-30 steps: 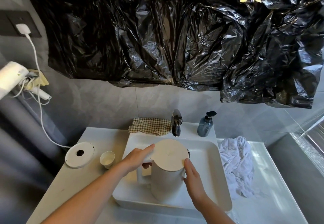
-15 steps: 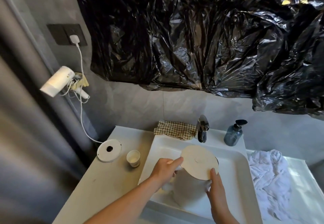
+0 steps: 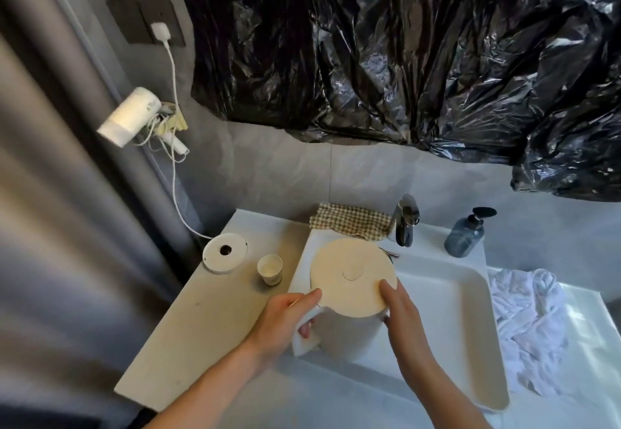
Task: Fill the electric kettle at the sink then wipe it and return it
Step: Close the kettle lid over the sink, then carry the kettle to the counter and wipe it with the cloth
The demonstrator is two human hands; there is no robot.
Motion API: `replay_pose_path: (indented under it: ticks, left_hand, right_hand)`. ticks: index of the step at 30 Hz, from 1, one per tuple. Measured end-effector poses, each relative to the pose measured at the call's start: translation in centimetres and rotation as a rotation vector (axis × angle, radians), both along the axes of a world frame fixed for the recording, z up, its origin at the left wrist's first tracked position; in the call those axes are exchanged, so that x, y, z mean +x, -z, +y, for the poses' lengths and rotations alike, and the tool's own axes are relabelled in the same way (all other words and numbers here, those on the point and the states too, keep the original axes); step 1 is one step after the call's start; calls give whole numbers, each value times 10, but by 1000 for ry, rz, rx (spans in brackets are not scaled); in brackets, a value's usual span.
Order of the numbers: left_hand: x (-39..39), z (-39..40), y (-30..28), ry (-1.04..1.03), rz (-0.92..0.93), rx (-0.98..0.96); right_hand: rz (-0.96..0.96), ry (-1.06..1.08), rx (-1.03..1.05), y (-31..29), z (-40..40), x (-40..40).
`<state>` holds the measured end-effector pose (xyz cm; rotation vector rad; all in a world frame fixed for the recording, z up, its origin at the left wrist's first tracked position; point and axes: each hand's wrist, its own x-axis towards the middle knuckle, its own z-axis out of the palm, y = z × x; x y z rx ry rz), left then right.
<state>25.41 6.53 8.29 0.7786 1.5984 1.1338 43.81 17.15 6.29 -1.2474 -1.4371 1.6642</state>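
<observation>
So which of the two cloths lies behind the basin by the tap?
The checked cloth, folded left of the tap; the white towel lies crumpled right of the basin.

Dim room, daylight from the right glaring on the black plastic sheeting [image 3: 403,59]; left edge blurred.

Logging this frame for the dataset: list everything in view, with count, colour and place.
kettle: 1, cream, lid shut, over sink's left edge
sink: 1, white, centre
faucet: 1, dark chrome, behind sink
kettle base: 1, white, counter left
cup: 1, cream, beside base
checked cloth: 1, tan, behind sink
soap bottle: 1, dark blue-grey, right of faucet
white towel: 1, right of sink
hair dryer: 1, white, wall
black plastic: covering the wall above
left hand: grips handle
right hand: rests against kettle's side
</observation>
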Motion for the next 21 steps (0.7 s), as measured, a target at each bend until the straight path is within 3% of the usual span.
replay_pose_path:
  ticks: [10,21]
  left_hand:
    - [-54,-77,-18,-165,40,8]
    - [-173,-114,17,-313,56,92]
  right_hand:
    - [-31,-238,10,-19,-48,-66]
    - [-61,-320,34,-4,-82,-189]
